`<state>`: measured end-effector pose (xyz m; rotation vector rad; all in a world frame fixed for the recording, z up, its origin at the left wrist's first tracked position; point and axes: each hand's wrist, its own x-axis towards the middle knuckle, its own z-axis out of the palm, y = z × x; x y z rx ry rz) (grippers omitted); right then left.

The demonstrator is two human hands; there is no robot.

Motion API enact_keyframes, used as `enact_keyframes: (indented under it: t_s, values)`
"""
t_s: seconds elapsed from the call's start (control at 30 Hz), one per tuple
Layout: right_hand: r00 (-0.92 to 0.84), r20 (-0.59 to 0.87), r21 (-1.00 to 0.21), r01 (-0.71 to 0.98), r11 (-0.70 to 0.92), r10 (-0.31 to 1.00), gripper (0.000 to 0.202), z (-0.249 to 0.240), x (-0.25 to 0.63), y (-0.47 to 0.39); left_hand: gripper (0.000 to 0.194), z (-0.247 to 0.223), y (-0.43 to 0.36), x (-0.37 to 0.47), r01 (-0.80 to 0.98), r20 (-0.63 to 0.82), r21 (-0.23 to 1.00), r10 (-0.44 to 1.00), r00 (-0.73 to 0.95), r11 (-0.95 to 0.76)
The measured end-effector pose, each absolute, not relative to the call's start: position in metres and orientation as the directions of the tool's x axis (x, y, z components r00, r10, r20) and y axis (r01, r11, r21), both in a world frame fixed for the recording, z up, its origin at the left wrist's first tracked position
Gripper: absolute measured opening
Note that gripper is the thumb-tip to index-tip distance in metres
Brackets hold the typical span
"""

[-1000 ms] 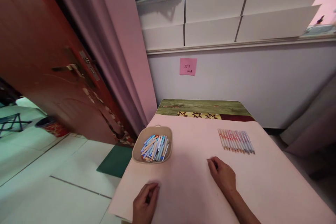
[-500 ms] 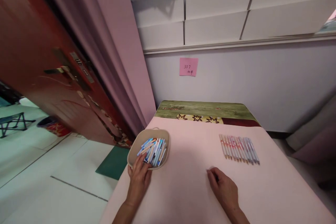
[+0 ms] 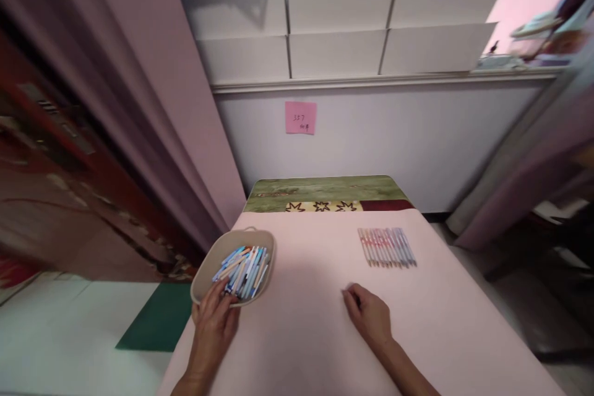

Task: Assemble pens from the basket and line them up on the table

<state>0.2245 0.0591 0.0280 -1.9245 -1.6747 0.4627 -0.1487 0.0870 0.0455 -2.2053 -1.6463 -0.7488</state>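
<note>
A beige basket (image 3: 202, 279) with a small loop handle stands at the left of the table and holds many loose pens (image 3: 245, 269), mostly blue, white and tan. My left hand (image 3: 214, 318) grips its near rim, with some fingers reaching inside to the pens. Over the middle of the table, my right hand (image 3: 369, 315) is curled closed, and no pen shows in it. Beyond that hand, to the right, several clear-barrelled pens (image 3: 386, 247) lie side by side in a neat row, with red and pink markings on many.
A pink cloth (image 3: 306, 334) covers most of the table; its green patterned far end (image 3: 320, 187) shows bare. Behind it, a pink note (image 3: 301, 117) sticks to the wall. A purple curtain (image 3: 153, 105) and a reddish door (image 3: 93, 216) stand left. A green mat (image 3: 151, 318) lies on the floor.
The view has turned to the right, so everything appears farther left. My left hand stays on the basket and my right hand stays closed; the pens look the same.
</note>
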Motion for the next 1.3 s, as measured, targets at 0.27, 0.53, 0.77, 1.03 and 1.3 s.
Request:
enact_keyframes:
  t_s: [0.27,0.53,0.77,1.03,1.3]
  values:
    - [0.184,0.076,-0.682,0.727,-0.083,0.980,0.026,0.037,0.232,0.064,0.018,0.042,0.091,-0.146,0.944,0.580,0.081,0.785,0.217,-0.320]
    - [0.143,0.059,-0.756,0.653,-0.050,0.988,0.031,0.032,0.232,0.060,0.018,0.046,0.079,-0.126,0.959,0.559,0.082,0.809,0.181,-0.272]
    - [0.017,0.082,-0.809,0.585,0.056,0.997,0.037,0.040,0.196,0.067,0.018,0.054,0.057,-0.084,0.965,0.534,0.120,0.834,0.137,-0.235]
    - [0.050,-0.013,-0.919,0.392,-0.032,0.999,0.044,0.059,0.176,0.069,0.034,0.063,0.008,-0.020,0.929,0.478,0.199,0.859,0.185,-0.311]
    - [-0.006,0.009,-0.923,0.385,0.011,1.000,0.038,0.058,0.171,0.061,0.036,0.076,-0.013,-0.036,0.894,0.458,0.070,0.811,0.366,-0.443]
